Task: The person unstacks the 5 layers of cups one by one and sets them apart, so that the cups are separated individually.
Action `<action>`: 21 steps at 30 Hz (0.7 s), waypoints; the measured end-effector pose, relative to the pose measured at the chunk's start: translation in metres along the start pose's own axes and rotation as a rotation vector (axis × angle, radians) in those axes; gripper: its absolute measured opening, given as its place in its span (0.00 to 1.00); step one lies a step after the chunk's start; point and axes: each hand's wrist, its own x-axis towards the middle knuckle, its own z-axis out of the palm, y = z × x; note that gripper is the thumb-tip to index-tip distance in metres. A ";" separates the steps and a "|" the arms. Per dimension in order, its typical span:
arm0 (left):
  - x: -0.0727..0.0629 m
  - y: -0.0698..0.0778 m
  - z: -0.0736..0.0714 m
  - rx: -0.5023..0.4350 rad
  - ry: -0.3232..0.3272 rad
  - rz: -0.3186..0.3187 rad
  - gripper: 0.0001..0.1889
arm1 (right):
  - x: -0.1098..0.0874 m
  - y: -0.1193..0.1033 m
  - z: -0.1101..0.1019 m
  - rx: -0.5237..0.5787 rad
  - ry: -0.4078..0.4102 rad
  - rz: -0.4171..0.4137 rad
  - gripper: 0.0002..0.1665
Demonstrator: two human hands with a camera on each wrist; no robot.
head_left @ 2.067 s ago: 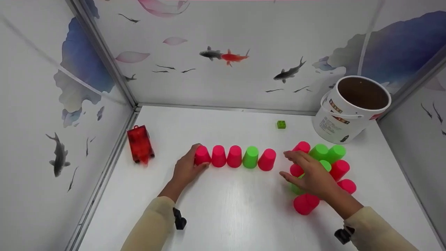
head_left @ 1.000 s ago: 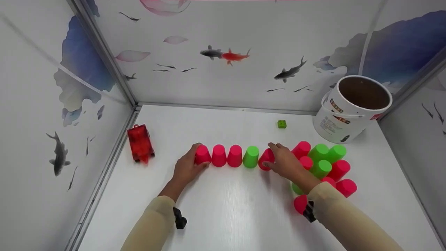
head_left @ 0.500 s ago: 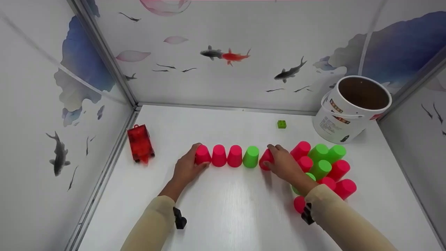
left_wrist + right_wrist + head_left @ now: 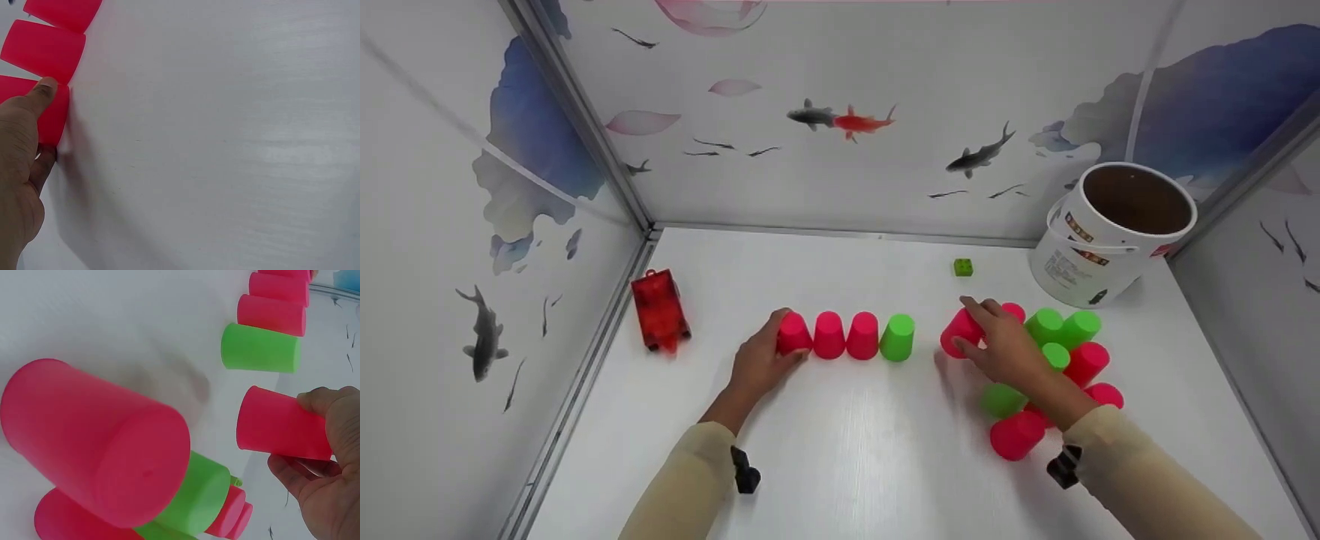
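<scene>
At the left end of a row of upside-down cups, my left hand (image 4: pixel 757 364) grips a pink cup (image 4: pixel 794 334), thumb in front and fingers behind. Beside it stand two more pink cups (image 4: pixel 846 336) and a green cup (image 4: pixel 898 337). My right hand (image 4: pixel 1011 351) holds another pink cup (image 4: pixel 958 334) between thumb and fingers, apart from the row's right end. In the right wrist view this pink cup (image 4: pixel 278 423) looks raised off the table, its shadow lying away from it. Several pink cups (image 4: pixel 1017 436) and green cups (image 4: pixel 1081 328) are grouped around my right forearm, partly hidden by it.
A white bucket (image 4: pixel 1069 262) stands at the back right corner. A small green block (image 4: pixel 963 268) lies near the back wall. On the left is a red toy vehicle (image 4: pixel 660 309). Printed panels enclose the white table (image 4: pixel 840 450) at the back and sides.
My right hand reached from the cup group to the row's right-end pink cup, gripped it, and has drawn it right, away from the green cup. My left hand stays in place.
</scene>
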 end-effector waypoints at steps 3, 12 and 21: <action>0.000 0.000 0.000 0.008 -0.001 -0.014 0.46 | -0.008 0.005 -0.007 0.005 0.016 -0.013 0.56; -0.001 0.002 0.002 -0.012 -0.009 -0.046 0.47 | -0.033 0.019 -0.027 0.042 0.035 -0.027 0.54; 0.000 0.002 0.001 -0.011 -0.008 -0.022 0.44 | -0.057 0.036 -0.037 0.003 0.104 -0.076 0.51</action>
